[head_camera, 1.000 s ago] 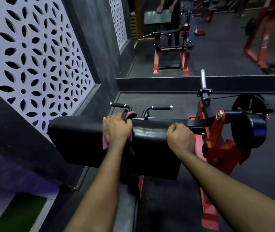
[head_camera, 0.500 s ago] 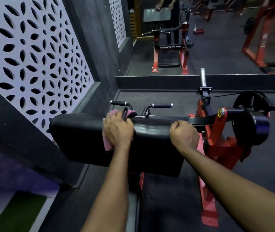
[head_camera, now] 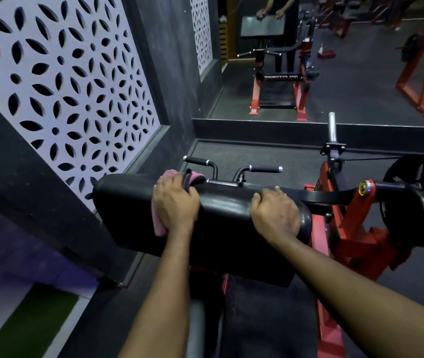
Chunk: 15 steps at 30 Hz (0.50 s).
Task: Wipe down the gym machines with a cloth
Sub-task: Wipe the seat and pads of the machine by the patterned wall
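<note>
Pad (head_camera: 225,219) wipe in hand. Left hand (head_camera: 174,205) fingers curl round cloth (head_camera: 159,226); right hand (head_camera: 275,213) grips pad. Next: drag cloth sideways.

Your left hand (head_camera: 176,206) covered most of the cloth (head_camera: 158,227); only pink edges showed. Your right hand (head_camera: 275,214) hid its fingertips over the far edge of the pad (head_camera: 128,202). The right edge cut off the weight plate (head_camera: 409,169).
</note>
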Motion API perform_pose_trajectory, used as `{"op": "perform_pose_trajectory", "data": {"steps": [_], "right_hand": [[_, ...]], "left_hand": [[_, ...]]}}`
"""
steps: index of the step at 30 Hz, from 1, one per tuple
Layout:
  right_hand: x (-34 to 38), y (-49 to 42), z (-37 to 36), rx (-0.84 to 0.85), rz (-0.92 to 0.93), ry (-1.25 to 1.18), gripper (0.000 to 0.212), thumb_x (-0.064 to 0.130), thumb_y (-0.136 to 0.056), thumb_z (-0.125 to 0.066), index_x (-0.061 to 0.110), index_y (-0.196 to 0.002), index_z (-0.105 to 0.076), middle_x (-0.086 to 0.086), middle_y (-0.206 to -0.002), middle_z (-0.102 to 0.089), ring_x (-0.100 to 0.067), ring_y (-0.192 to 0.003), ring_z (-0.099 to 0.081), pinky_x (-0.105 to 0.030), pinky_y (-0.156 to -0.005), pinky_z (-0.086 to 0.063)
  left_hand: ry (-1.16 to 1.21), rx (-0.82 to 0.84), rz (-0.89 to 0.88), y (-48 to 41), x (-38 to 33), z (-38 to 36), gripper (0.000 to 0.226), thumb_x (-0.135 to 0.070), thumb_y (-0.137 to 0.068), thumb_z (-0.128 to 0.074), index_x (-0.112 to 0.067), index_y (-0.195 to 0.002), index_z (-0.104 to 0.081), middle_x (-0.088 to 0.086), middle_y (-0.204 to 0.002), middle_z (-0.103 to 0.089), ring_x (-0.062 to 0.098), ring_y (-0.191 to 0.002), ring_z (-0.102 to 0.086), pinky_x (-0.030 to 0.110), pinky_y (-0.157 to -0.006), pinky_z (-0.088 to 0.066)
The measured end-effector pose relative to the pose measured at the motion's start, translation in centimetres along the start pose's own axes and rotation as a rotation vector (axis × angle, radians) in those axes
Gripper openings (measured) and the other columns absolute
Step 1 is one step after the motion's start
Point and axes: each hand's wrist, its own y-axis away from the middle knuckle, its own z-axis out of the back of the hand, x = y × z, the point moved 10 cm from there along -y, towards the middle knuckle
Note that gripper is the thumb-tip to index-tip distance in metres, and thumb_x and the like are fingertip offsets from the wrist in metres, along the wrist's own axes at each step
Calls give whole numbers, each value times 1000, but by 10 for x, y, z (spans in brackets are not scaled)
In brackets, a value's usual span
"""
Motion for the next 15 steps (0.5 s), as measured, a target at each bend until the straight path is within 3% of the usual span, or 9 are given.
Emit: {"op": "perform_pose_trajectory", "data": {"steps": [2, 5, 7, 9, 11, 13, 15], "right_hand": [[-3, 0, -2, 5, -26, 27, 41, 34, -102, -42, 8, -104, -74, -19, -126, -69, -30, -128, -58, -37, -98, -45], [-4, -1, -2, -9, -24, 52, 43, 35, -100, -41, 9, -97, -75, -15, -117, -73, -28, -131, -57, -36, -101, -44], [-3, 0, -4, 0, -27, 49, 43, 35, -99, -41, 9, -95, -76, -13, -113, -75, -27, -132, -57, -36, -103, -44], [-4, 1, -5, -5, -22, 64, 43, 34, -99, -41, 8, -97, -76, -12, -114, -75, -26, -132, -57, -37, -105, -44], [-5, 0, -5, 2, -18, 78, 44, 35, -99, -41, 8, -100, -76, -12, -116, -74, -26, -133, -56, -37, -107, -43], [-4, -1, -6, 17, -26, 88, 44, 35, -99, -40, 8, -101, -76, -12, -116, -74, -27, -130, -58, -37, -106, -42], [-3, 0, -5, 15, -44, 97, 42, 34, -98, -41, 8, -98, -75, -13, -110, -74, -29, -117, -63, -38, -105, -43]], "left_hand": [[41, -34, -12, 30, -20, 0, 47, -29, -73, -56, -17, -117, -67, 7, -117, -67, 33, -116, -56, 47, -105, -42], [85, 25, -216, 54, -28, -1, 57, -31, -74, -59, -19, -129, -63, 4, -130, -62, 30, -126, -51, 46, -108, -40], [66, 89, -339, 31, -14, 1, 56, -30, -74, -59, -20, -129, -65, 3, -130, -64, 27, -122, -55, 43, -103, -44], [-9, 144, -278, -10, 8, 3, 45, -30, -75, -57, -20, -117, -70, 6, -116, -70, 29, -108, -61, 41, -97, -47], [-94, 142, -87, -43, 28, 5, 30, -31, -78, -56, -16, -101, -69, 11, -101, -71, 35, -99, -63, 41, -91, -47], [-81, 69, 41, -41, 25, 5, 33, -30, -76, -54, -12, -100, -69, 13, -105, -71, 35, -104, -62, 43, -95, -46], [37, -36, 57, -5, 9, 4, 43, -30, -73, -56, -13, -110, -70, 11, -118, -69, 32, -116, -59, 44, -105, -44]]}}
